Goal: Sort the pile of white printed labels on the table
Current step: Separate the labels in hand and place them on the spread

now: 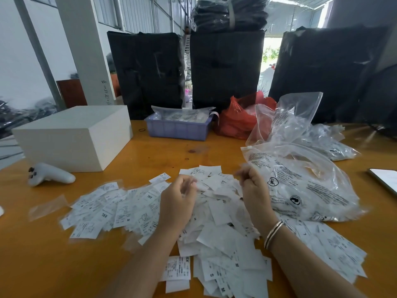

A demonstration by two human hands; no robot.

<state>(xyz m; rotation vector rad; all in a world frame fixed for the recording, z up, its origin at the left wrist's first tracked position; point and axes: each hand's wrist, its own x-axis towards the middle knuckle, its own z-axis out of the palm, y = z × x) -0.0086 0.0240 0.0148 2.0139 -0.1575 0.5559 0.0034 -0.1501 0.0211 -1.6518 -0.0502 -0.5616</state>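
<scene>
A wide pile of white printed labels (217, 214) covers the orange table (43, 254), marked with sizes such as S, M and XXL. A flatter spread of labels (107, 211) lies to the left, and a small separate stack (177, 268) sits near the front edge. My left hand (178, 198) hovers over the pile's middle with its fingers curled. My right hand (254, 188), with bangles on the wrist, is over the pile's right side, fingers curled and blurred. Whether either hand pinches a label is unclear.
Clear printed plastic bags (305, 181) crowd the right side. Behind stand a white box (71, 136), a purple basket (178, 127) and a red bag (234, 119). A white controller (50, 174) lies at the left, and a flat device (384, 179) at the right edge.
</scene>
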